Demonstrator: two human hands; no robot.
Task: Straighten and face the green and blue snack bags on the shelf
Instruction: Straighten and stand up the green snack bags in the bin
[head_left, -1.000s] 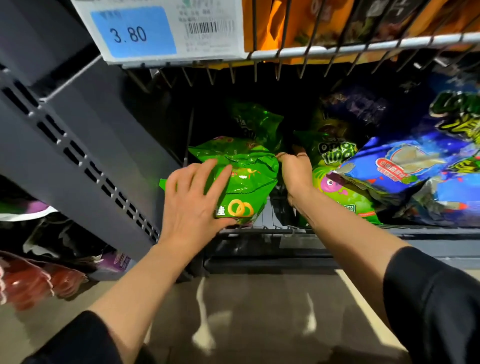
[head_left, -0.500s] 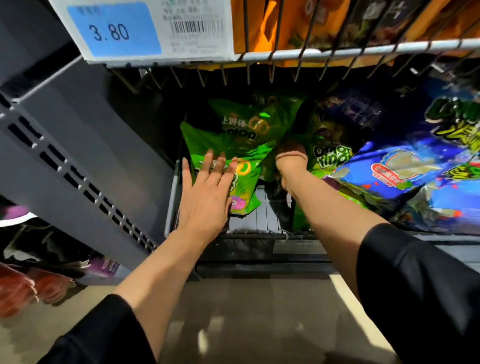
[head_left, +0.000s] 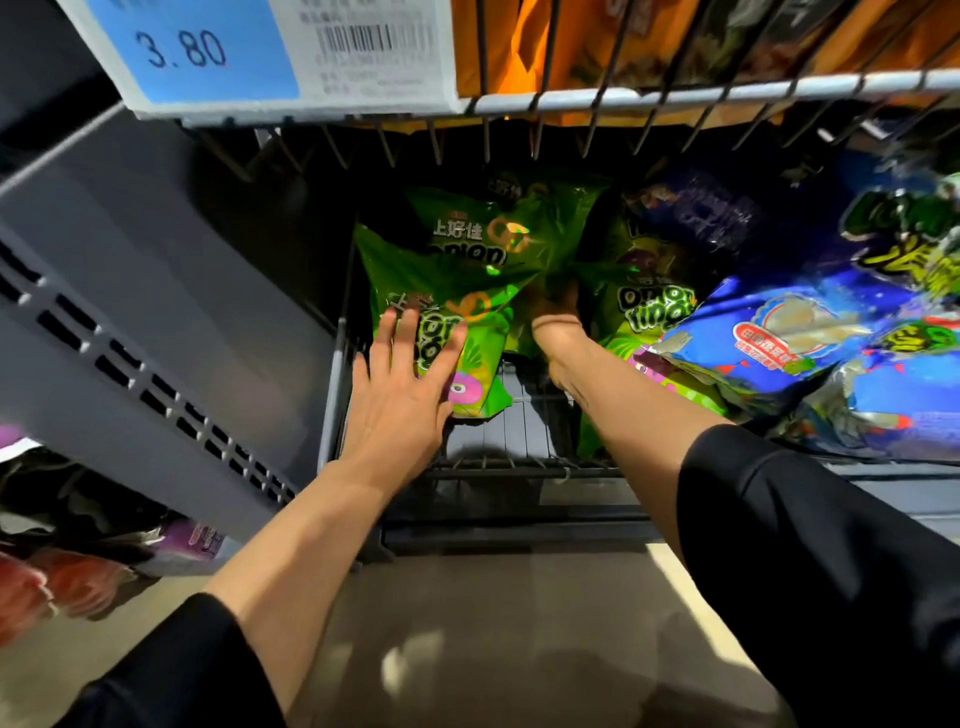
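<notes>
From the head camera, both arms reach into a low wire shelf (head_left: 498, 460) under a blue price tag (head_left: 208, 52) reading 3.80. The left hand (head_left: 402, 392) lies flat on the front green bag (head_left: 457, 338), fingers (head_left: 397, 332) spread wide and pressing against its printed face rather than gripping it. That bag stands at the left end of the shelf, just beside the grey side panel (head_left: 156, 312), tilted a little, with its lower edge on the wires. A second green bag (head_left: 483, 234) leans behind and above it, touching it.

The right hand (head_left: 558, 332) goes deeper, between the left green bags and another green bag (head_left: 649, 306) to the right. Its fingers are hidden among the packets, so I cannot tell whether they are pinched on a bag or loose. Blue bags (head_left: 779, 332) lie piled and slanted further right, overlapping the green one and each other; they look untouched by either hand.

The step seems to be setting the left green stack upright and face forward. The risks, as I judge them: the flat palm only pushes, so the slick front bag could slide down and tip out over the shelf's front rail. Pulling the right hand out could drag the rear bag crooked or knock the neighbouring green bag. The slumped blue pile could also slide left into the bare gap on the wires.
</notes>
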